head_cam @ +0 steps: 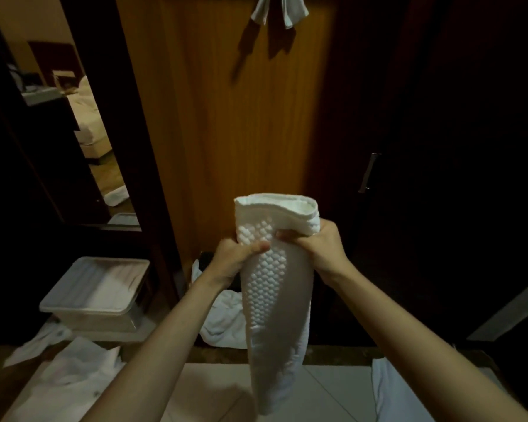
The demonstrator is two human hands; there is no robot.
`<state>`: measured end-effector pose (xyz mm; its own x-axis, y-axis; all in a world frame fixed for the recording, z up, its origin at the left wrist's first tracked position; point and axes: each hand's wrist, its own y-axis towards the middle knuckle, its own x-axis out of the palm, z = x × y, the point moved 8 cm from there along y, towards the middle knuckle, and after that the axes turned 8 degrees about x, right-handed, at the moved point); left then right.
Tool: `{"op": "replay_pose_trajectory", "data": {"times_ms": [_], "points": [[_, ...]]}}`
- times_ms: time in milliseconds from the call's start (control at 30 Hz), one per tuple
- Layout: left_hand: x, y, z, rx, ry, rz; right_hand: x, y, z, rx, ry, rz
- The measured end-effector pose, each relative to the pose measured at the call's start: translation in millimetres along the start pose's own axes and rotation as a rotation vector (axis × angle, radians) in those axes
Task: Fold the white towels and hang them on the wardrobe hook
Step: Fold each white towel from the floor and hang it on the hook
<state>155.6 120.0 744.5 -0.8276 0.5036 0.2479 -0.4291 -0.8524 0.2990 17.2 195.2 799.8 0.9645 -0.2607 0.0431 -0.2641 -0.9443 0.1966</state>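
Nearest the camera, the lower end of a folded white towel is hanging down toward the pale tiled floor, between the person's two forearms. Going from the left: loose white towels are lying crumpled on the floor, a clear lidded bin is sitting just behind them, and another heap of towel is resting behind the left forearm.

The left hand is curling its fingers and thumb around the folded towel's left edge near the top, and the right hand is gripping the right edge at about the same height, thumb pressing across the front. The towel is being held in the air in front of the wooden wardrobe door. Its long axis is running nearly upright, with the folded upper end pointing up toward the door and the tail leaning slightly toward the camera.

High on the door, a piece of white cloth is already hanging, though the hook itself is out of view. Judging from this, one towel seems hung, this one looks folded and ready to lift, and several on the floor are still waiting.
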Motion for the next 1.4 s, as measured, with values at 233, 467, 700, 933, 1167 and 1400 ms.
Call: {"op": "replay_pose_trajectory", "data": {"times_ms": [233,467,700,933,1167,1400], "points": [[11.0,-13.5,-30.9,-0.284,0.044,-0.097,-5.3,24.2,-54.9,-0.03,0.123,-0.005],[29.8,-6.5,-18.3,-0.209,0.019,-0.195,-25.0,53.5,-77.4,0.052,0.182,0.12],[41.8,7.3,-10.3,-0.207,-0.024,-0.175,-43.5,66.0,-46.0,0.198,0.118,0.12],[36.3,35.6,23.6,-0.146,-0.076,-0.036,-22.8,24.4,42.7,0.498,0.113,-0.153],[20.6,42.8,36.1,-0.132,-0.155,0.123,-20.5,16.9,37.8,0.312,-0.049,-0.063],[40.2,10.0,4.7,-0.219,-0.343,-0.129,-17.2,36.6,14.9,0.284,-0.041,-0.084]]}}
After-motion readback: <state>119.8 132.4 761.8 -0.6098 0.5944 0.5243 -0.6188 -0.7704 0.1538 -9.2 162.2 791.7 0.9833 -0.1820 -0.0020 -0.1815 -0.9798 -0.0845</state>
